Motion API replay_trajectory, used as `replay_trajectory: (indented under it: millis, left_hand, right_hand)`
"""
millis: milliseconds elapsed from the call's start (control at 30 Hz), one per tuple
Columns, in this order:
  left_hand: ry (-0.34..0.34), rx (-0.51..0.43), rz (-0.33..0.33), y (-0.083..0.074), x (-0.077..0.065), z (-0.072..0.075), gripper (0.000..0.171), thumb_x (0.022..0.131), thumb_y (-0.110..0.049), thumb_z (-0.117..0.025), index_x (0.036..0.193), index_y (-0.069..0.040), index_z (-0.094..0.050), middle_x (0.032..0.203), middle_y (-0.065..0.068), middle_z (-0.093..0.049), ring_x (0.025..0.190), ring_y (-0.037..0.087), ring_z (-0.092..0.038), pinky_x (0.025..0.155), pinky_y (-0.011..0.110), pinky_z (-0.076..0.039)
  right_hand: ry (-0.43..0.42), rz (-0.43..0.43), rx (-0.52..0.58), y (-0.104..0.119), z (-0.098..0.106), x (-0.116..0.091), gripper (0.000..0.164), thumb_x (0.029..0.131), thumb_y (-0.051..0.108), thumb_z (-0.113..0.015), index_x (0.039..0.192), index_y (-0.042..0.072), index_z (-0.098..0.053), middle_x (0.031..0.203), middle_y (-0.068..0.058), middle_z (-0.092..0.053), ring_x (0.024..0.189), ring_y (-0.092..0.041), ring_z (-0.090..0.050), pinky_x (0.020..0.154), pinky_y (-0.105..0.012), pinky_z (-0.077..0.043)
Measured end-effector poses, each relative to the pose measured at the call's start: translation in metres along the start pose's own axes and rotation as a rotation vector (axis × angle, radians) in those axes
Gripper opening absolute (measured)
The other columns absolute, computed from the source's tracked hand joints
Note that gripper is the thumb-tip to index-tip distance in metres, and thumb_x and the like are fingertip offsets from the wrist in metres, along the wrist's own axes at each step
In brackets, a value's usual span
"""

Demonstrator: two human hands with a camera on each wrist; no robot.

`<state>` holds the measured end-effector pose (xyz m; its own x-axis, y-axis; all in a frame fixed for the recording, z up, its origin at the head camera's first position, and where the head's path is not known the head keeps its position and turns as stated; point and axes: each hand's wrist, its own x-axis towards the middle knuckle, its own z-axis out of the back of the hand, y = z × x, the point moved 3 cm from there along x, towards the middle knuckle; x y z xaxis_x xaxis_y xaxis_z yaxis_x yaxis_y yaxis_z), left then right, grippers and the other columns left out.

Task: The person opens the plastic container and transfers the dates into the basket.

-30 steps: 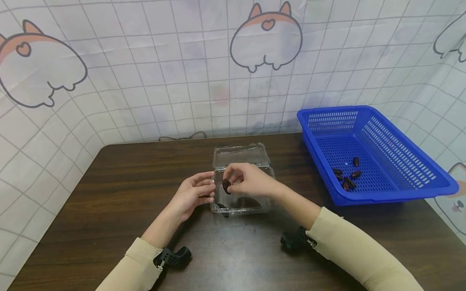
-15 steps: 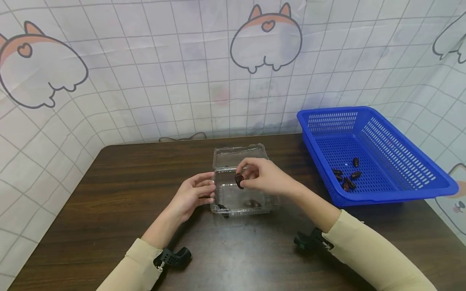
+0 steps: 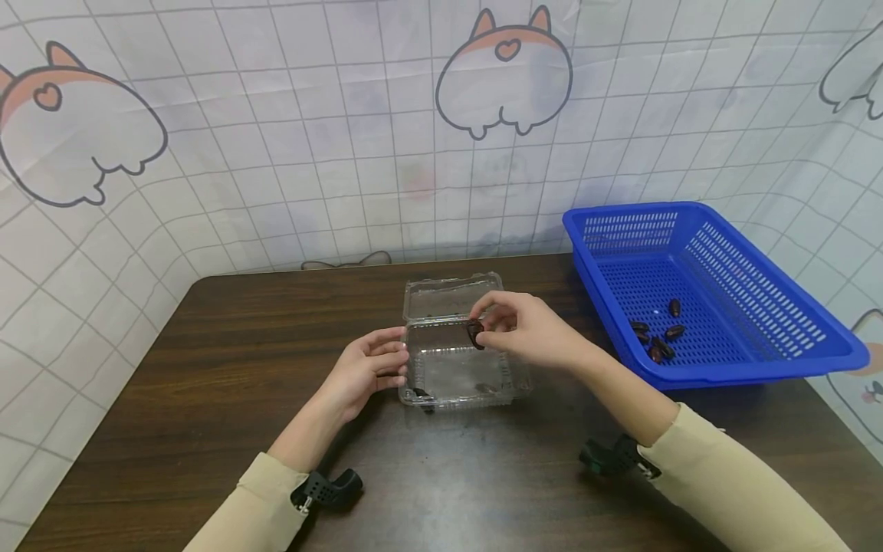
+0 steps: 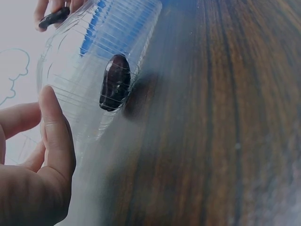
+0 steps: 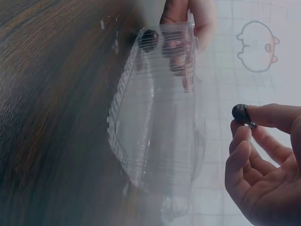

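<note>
A clear plastic clamshell box point(image 3: 458, 400) lies on the table with its lid point(image 3: 451, 297) folded back. My left hand point(image 3: 366, 369) rests its extended fingertips against the box's left side. Over the box's far right part, my right hand point(image 3: 531, 331) pinches a dark, glossy date point(image 3: 474, 334) between thumb and fingers. In the right wrist view that date point(image 5: 241, 113) shows between the fingertips, above the box. Another date point(image 4: 115, 82) lies inside the box at its near left corner, seen through the plastic wall in the left wrist view.
A blue perforated plastic basket point(image 3: 752, 375) stands at the right, holding several dates point(image 3: 674, 332) near its left side. Behind the dark wood table point(image 3: 228, 399) hangs a white gridded cloth point(image 3: 331, 138). A thin cable point(image 3: 348, 263) lies along the back edge.
My right hand has moved right and slightly farther away with the pinched date, from the box's left part towards its right side. My left hand has stayed in place.
</note>
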<state>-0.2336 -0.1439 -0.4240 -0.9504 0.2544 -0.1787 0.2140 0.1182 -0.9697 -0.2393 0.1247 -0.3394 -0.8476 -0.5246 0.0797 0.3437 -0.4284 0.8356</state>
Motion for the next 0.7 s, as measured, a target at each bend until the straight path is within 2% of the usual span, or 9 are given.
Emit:
replay_trajectory:
  millis: [167, 433, 600, 700]
  left_hand:
    - [0.000, -0.004, 0.003, 0.000, -0.001, 0.001, 0.052, 0.100, 0.003, -0.063, 0.148, 0.003, -0.046, 0.110, 0.009, -0.060, 0.080, 0.014, -0.063, 0.071, 0.028, -0.060]
    - [0.005, -0.006, 0.002, 0.000, -0.001, 0.001, 0.051, 0.099, 0.003, -0.063, 0.147, 0.004, -0.046, 0.107, 0.007, -0.060, 0.079, 0.014, -0.064, 0.071, 0.028, -0.060]
    - [0.006, -0.005, 0.000, 0.000, 0.000, 0.001, 0.051, 0.099, 0.003, -0.063, 0.147, 0.004, -0.046, 0.106, 0.007, -0.061, 0.079, 0.015, -0.064, 0.071, 0.028, -0.060]
    - [0.007, -0.007, -0.001, 0.000, 0.000, 0.002, 0.051, 0.099, 0.003, -0.064, 0.147, 0.004, -0.046, 0.106, 0.007, -0.061, 0.078, 0.015, -0.064, 0.071, 0.028, -0.060]
  right_hand:
    - [-0.009, -0.001, -0.016, -0.003, 0.007, -0.008, 0.025, 0.096, 0.013, -0.073, 0.120, 0.012, -0.066, 0.097, -0.005, -0.070, 0.078, -0.036, -0.064, 0.058, -0.037, -0.052]
    - [-0.046, 0.026, -0.062, -0.004, 0.020, -0.018, 0.024, 0.096, 0.013, -0.074, 0.120, 0.014, -0.068, 0.099, -0.003, -0.070, 0.085, -0.022, -0.068, 0.075, -0.039, -0.054]
    - [-0.059, -0.006, -0.049, -0.005, 0.032, -0.024, 0.023, 0.098, 0.017, -0.073, 0.120, 0.015, -0.067, 0.100, -0.006, -0.070, 0.081, -0.032, -0.065, 0.063, -0.037, -0.052]
    - [-0.068, -0.028, -0.043, -0.004, 0.039, -0.028, 0.025, 0.099, 0.021, -0.072, 0.122, 0.015, -0.066, 0.101, -0.007, -0.070, 0.079, -0.032, -0.063, 0.060, -0.037, -0.053]
